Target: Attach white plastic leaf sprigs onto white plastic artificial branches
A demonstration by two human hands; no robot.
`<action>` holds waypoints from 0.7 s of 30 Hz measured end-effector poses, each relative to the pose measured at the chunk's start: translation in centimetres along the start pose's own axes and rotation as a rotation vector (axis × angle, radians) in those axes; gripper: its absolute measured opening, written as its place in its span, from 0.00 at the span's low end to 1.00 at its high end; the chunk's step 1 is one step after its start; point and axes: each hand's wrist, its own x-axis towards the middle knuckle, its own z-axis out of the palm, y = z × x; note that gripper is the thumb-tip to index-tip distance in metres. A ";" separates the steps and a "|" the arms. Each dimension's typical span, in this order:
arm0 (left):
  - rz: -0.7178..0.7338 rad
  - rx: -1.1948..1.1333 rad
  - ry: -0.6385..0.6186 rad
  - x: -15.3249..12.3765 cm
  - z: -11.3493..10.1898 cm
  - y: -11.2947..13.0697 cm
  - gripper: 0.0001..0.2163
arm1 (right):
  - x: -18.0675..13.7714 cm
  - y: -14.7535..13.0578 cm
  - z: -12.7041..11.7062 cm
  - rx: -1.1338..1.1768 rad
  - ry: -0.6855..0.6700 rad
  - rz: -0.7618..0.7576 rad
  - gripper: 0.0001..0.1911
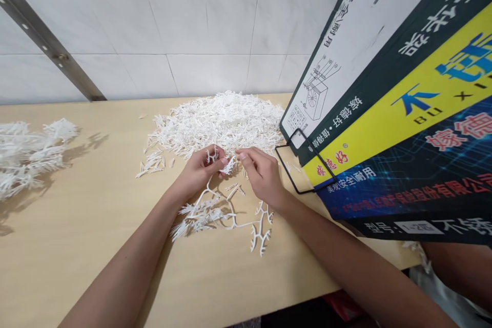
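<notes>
My left hand [198,170] is closed on a white plastic branch, pinching it between thumb and fingers. Its thin stem [209,184] curves down from the hand toward the table. Feathery white sprigs [202,217] sit along the branch's left side, beside my left wrist. On the right, bare forked twigs [261,233] lie on the table below my right hand [263,171]. That hand's thumb and forefinger are pinched together next to a tuft [229,165] at my left fingertips. Whatever small piece they grip is too small to make out.
A large heap of loose white sprigs [226,120] lies just behind my hands. More white branches [31,156] are piled at the far left. A printed cardboard box [326,113] and a black wire frame [286,169] stand on the right. Another person's arm [457,271] shows at lower right.
</notes>
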 end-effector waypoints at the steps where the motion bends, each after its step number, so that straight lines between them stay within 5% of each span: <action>1: 0.012 -0.001 0.026 0.0 0.1 0.0 0.15 | -0.2 -0.2 0.1 -0.007 -0.033 0.006 0.13; 7: 0.076 0.144 0.143 -0.2 0.3 0.2 0.11 | -0.5 0.0 1.0 -0.103 -0.002 0.044 0.11; 12: 0.049 0.081 0.077 -0.2 0.2 0.2 0.11 | -0.2 0.3 1.0 -0.035 0.010 0.049 0.06; 21: 0.095 0.212 0.111 0.3 -0.4 -0.3 0.11 | -0.3 0.1 1.0 -0.058 -0.116 0.031 0.18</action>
